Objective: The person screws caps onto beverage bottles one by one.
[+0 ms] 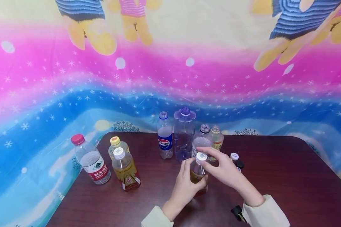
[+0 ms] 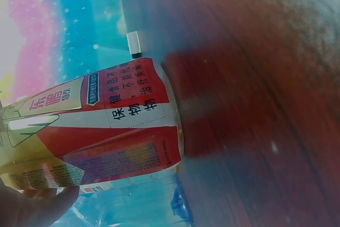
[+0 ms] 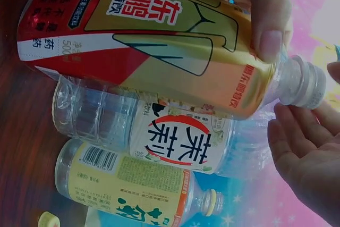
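A drink bottle point(image 3: 175, 51) with a gold and red label stands upright on the table in the head view. My left hand point(image 1: 183, 184) grips it round the upper body, thumb on the near side. At its top is a white cap point(image 1: 201, 157), which my right hand point(image 1: 227, 168) pinches between thumb and fingers. The right wrist view shows the cap point(image 3: 311, 84) on the neck with fingertips right at it. Behind it stand a clear bottle with a white label point(image 3: 180, 136) and a yellow-labelled bottle point(image 3: 133, 184), both uncapped.
Uncapped cola point(image 1: 165, 142) and large clear point(image 1: 184, 134) bottles stand at the back. Left are a red-capped water bottle point(image 1: 96, 167), a yellow-capped bottle point(image 1: 115, 142) and a white-capped drink bottle point(image 1: 128, 175). Loose caps point(image 1: 234, 156) lie right of the hands, a small black object point(image 1: 237, 212) by the right sleeve.
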Demonstrator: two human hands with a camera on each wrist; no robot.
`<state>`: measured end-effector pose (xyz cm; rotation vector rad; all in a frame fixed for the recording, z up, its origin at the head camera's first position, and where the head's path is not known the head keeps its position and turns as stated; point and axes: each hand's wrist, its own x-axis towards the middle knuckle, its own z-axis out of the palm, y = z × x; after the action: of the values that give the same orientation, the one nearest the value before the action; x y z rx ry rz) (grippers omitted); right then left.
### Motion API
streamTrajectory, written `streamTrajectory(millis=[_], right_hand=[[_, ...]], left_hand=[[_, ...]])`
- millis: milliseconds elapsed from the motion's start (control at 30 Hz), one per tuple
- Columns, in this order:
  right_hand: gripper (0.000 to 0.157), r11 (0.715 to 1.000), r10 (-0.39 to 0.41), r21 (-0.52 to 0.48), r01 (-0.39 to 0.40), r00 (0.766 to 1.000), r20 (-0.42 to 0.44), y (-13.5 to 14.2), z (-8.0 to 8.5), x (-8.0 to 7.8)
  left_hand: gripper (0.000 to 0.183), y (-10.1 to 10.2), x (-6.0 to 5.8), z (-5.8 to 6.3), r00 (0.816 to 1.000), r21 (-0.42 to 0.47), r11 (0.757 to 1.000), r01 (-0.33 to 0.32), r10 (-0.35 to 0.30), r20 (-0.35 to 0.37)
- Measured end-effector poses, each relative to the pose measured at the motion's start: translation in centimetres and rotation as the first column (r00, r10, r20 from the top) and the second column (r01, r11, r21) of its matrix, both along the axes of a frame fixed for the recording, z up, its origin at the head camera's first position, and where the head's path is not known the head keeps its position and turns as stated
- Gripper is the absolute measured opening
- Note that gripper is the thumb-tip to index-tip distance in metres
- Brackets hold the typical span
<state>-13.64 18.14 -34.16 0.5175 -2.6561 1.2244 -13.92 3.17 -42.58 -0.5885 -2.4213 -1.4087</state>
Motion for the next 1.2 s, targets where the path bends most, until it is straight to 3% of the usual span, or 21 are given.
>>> streamTrajectory(millis=[167,500,633,900,1033,1200], right_hand=[[0.033,1.000,0.010,-0.018,-0.010,0.999,0.038,0.3,0.3,0.0],[0.034,0.987,-0.061,-0.139,0.079,0.989,0.132,-0.2,0.5,-0.2],[0.040,0.991,-0.087,-0.096,0.098,0.990,0.108,-0.4,0.0,-0.3],[0.037,1.000,0.019,-0.008,-0.018,1.000,0.008,0.3,-0.3,0.2],[0.037,0.998,0.033,-0.056,-0.029,0.997,0.068,0.6,-0.1,0.0],[0.037,0.986,0.007,-0.163,0.022,0.985,0.175,0.4,0.0,-0.4]], left_hand=[[0.061,0.0,0.1,0.0,1.000,0.004,1.000,0.000,0.000,-0.006],[0.061,0.1,0.1,0.1,1.000,0.002,1.000,-0.003,0.003,0.000],[0.061,0.2,0.2,0.3,1.000,0.007,1.000,-0.010,0.010,0.000],[0.061,0.1,0.2,0.1,1.000,0.003,1.000,-0.006,0.006,-0.003],[0.061,0.1,0.2,0.1,1.000,0.005,1.000,-0.005,0.005,-0.013],[0.061,0.0,0.2,0.1,1.000,0.000,1.000,-0.009,0.009,-0.008]])
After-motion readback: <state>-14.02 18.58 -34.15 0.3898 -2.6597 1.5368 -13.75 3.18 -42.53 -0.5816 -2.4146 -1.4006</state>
